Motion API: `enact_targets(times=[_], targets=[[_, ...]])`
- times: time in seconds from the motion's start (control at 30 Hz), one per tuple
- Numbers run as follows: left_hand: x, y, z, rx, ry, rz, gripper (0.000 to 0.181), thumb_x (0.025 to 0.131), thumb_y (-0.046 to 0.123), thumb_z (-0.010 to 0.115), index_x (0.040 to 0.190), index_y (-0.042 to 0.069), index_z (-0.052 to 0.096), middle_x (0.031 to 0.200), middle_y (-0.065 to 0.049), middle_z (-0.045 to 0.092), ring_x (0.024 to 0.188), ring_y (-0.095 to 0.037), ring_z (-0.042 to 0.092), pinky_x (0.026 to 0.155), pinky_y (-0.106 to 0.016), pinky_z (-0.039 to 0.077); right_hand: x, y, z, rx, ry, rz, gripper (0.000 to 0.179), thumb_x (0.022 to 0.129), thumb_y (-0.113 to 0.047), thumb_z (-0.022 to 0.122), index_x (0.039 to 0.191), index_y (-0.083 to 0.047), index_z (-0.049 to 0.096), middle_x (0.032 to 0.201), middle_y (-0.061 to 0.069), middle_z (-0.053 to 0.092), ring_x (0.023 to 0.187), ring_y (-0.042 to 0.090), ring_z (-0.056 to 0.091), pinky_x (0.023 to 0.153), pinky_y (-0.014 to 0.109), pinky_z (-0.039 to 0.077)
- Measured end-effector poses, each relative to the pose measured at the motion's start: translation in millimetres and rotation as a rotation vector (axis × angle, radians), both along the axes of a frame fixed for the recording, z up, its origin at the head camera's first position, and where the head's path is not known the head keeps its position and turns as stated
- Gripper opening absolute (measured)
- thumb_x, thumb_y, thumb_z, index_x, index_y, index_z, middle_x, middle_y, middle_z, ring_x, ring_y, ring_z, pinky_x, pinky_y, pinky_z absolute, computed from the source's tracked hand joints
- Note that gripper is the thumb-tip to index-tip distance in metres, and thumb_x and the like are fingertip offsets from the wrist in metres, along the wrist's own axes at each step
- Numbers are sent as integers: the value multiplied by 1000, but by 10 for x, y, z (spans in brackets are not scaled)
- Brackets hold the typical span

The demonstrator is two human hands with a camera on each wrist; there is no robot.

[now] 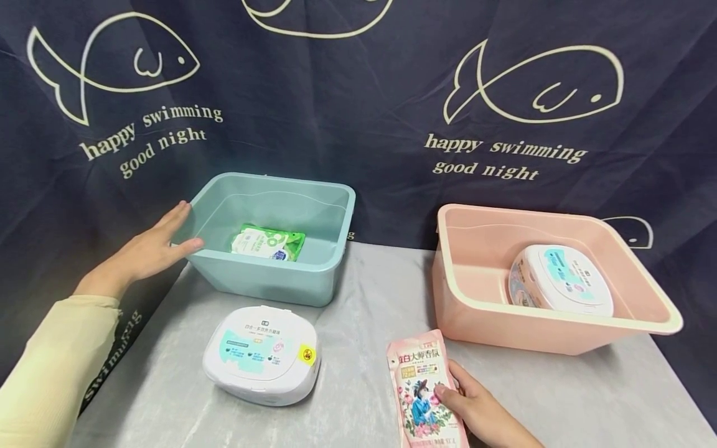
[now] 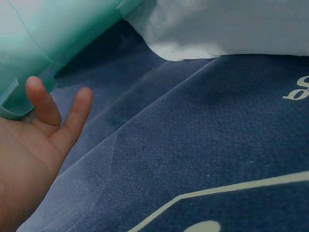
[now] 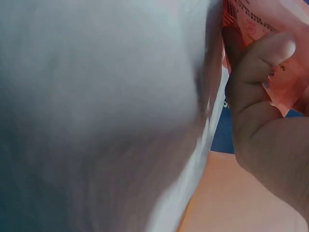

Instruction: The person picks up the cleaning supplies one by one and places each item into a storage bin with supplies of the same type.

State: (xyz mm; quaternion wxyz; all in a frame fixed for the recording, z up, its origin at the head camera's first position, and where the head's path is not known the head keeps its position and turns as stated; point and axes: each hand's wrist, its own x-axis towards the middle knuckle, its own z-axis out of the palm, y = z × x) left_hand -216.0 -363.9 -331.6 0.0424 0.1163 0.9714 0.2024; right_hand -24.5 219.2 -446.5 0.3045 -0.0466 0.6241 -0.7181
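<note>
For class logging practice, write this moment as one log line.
left hand: at blue bin; right hand: holds pink packet; blue bin: green packet inside; pink bin: white tub inside

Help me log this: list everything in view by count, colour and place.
table: 1, grey, centre
cloth: 1, navy with fish outlines, behind
blue bin: 1, light blue, left
green packet: 1, green and white, in the blue bin
pink bin: 1, pink, right
front tub: 1, white, before the blue bin
other tub: 1, white, in the pink bin
pouch: 1, pink, front centre
sleeve: 1, cream, left
left hand: 1, at blue bin's rim
right hand: 1, gripping pouch
</note>
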Motion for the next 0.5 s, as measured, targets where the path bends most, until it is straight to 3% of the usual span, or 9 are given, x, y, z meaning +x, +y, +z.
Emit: enact_targets(times=[0.2,0.33,0.5], targets=[[9,4,3,6,-5,2,91,101,54,52,163,13,-2,169,-8,-8,152,-41,3,109,-73,14,-22,-26,34,-65,11,44,72,110,-13,41,155,8,-11,119,20,67,101,30,70,82,43,58],[16,11,13,6,-3,3,91,101,54,52,163,12,-1,169,-9,-7,152,-41,3,109,-73,14,-36,-74,105,-110,51,48,71,110,-11,40,155,8,-13,120,20,66,104,31,69,84,43,57],[15,9,14,7,-3,4,91,101,53,51,163,12,-2,169,-9,-7,152,-40,2,110,-72,14,-68,-132,235,-168,30,33,69,111,-12,39,155,6,-11,126,18,64,109,33,67,85,46,57]])
